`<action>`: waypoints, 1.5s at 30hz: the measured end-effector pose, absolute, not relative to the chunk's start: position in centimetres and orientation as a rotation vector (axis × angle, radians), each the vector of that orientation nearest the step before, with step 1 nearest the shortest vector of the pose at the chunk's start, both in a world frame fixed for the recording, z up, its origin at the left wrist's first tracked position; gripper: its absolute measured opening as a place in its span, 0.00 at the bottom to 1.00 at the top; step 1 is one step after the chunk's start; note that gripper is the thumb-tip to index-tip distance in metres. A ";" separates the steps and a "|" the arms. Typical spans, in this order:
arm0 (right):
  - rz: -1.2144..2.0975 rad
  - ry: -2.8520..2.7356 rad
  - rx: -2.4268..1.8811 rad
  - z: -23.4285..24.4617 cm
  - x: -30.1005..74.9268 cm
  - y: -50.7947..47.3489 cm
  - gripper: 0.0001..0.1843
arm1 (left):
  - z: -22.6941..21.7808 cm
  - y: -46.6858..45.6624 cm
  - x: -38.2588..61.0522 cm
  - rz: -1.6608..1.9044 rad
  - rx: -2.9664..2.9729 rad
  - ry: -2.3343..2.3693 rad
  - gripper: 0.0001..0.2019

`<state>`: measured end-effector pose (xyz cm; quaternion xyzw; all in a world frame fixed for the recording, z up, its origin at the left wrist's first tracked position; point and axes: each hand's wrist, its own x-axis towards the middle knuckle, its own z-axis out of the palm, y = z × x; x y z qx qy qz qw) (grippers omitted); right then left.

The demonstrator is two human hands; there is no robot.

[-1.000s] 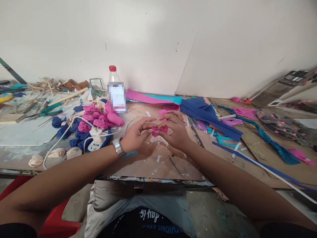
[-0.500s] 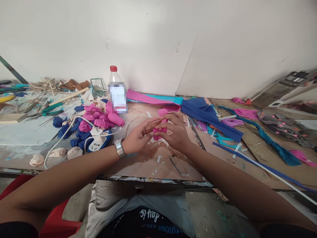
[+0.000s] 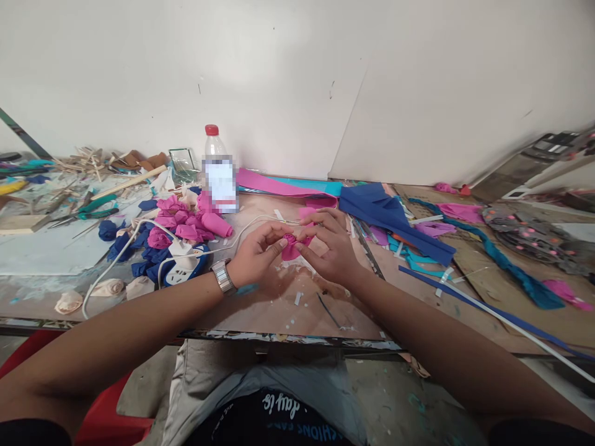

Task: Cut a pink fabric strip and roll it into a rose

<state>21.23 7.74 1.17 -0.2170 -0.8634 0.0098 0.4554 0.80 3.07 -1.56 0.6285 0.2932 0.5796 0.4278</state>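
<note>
Between my two hands is a pink rolled paper flower (image 3: 290, 246), its spiral centre facing up toward me. My left hand (image 3: 258, 254) pinches its left side with thumb and fingers; a metal watch (image 3: 224, 276) is on that wrist. My right hand (image 3: 329, 248) grips the flower's right side, thumb at the front and fingers bent over behind. A tail of pink strip runs from the flower behind the right fingers, partly hidden by them. Both hands are just above the brown board (image 3: 274, 310) on the table.
Pink rolled flowers (image 3: 179, 220) and blue ones are heaped at left beside a power strip (image 3: 186, 269) with a white cable. A red-capped bottle (image 3: 212, 139) stands behind, partly covered by a blurred phone-like screen. Blue strips (image 3: 395, 217) lie right; pliers (image 3: 97, 207) lie far left.
My fingers have shifted around the pink flower, and its rolled centre now shows more openly, slightly further left. More of its front hangs visible below the fingertips.
</note>
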 end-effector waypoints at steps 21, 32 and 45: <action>0.053 -2.178 -0.577 1.2 21.1 8.0 0.08 | -1.6 2.6 0.7 1.304 1.626 0.823 0.14; 0.109 -2.200 -0.624 0.8 21.1 8.0 0.09 | -1.3 2.4 0.7 1.281 1.689 0.844 0.13; 0.136 -2.157 -0.639 0.2 21.0 8.3 0.07 | -1.4 2.9 0.3 1.344 1.819 1.104 0.13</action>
